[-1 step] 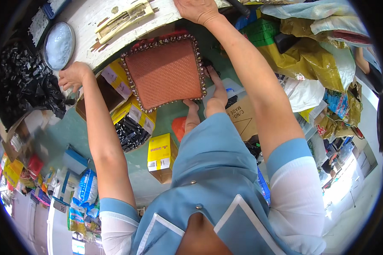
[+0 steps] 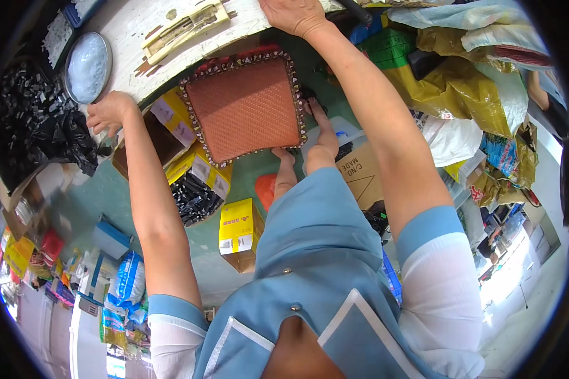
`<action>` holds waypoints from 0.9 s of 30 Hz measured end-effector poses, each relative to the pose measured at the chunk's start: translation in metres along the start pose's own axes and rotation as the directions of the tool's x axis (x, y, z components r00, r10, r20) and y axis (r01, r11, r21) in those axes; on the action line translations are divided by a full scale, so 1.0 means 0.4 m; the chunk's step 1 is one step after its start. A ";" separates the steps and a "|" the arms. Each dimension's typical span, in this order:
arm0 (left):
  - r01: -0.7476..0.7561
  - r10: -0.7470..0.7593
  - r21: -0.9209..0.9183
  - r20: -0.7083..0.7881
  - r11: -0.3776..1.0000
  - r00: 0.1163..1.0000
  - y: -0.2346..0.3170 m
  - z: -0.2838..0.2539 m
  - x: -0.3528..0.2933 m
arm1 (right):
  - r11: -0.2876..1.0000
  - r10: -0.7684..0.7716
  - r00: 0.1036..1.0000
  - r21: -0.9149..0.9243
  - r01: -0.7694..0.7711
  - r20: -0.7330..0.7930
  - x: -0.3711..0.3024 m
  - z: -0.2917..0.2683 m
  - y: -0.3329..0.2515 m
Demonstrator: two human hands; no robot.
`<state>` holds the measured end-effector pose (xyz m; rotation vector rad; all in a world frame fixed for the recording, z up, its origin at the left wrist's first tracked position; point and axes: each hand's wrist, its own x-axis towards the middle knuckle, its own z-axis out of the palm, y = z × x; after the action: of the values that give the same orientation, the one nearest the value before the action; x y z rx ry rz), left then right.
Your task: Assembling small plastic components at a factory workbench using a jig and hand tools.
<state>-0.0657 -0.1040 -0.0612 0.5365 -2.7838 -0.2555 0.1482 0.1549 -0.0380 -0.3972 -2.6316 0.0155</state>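
Observation:
At the edge of the white worktable (image 2: 129,28), my left hand (image 2: 110,114) rests with loosely bent fingers apart and nothing visible in them. Just above it lies a round metal dish (image 2: 87,68) full of a pale bluish-white material. Beside that hand, a black plastic bag (image 2: 63,136) holds many small black pieces (image 2: 31,95). My right hand (image 2: 294,14) is on the table at the top edge of the picture, its fingertips partly cut off. Between the hands lies a long cream-coloured fixture (image 2: 184,30) with a slot, brown strips around it.
A stool with a reddish woven seat (image 2: 246,110) stands before the table. Yellow cartons (image 2: 239,221) are on the green floor, one box holding black parts (image 2: 196,199). Bags and cloth (image 2: 461,88) pile up at the right. A dark rod (image 2: 355,11) juts over the table.

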 end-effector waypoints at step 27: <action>-0.010 0.010 -0.002 0.009 1.000 1.000 -0.003 -0.004 0.000 | 0.999 -0.017 1.000 -0.035 0.018 0.013 0.009 -0.012 -0.010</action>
<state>-0.0648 -0.1054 -0.0598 0.5220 -2.7943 -0.2591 0.1462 0.1518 -0.0320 -0.3870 -2.6512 -0.0341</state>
